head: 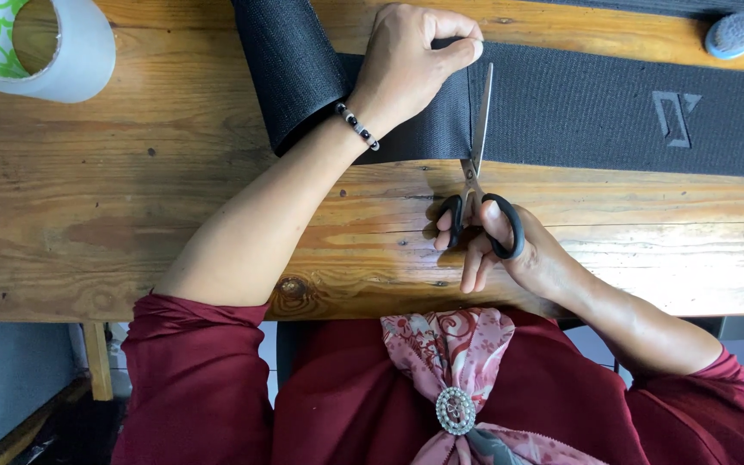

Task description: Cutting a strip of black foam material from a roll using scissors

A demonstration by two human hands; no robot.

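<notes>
1. A wide black woven band (613,112) is laid across a wooden table (131,215); its long axis runs left to right, parallel to the table's near edge. All places below are noted relative to this band.
2. Toward the band's left end, the material is curled up into a loose roll (290,69).
3. The left hand (411,65) is pressed down on the band just right of the roll, fingers closed together and pinching the band's far edge beside the cut line. A beaded bracelet (357,127) is worn at the wrist.
4. Black-handled scissors (478,172) are held by the right hand (497,245), which sits off the band's near edge, fingers clamped through the handle loops. The blades are pointed away from the body, crosswise to the band's long axis, and are seen lying over the band, nearly closed.
5. The left hand is the one on the band; the right is just beside it, on bare wood.
6. A pale emblem (675,116) is marked on the band well to the right of the blades.
7. A roll of tape (40,43) is noted well beyond the band's left end; a blue brush (738,34) lies past its far edge, at the right.
</notes>
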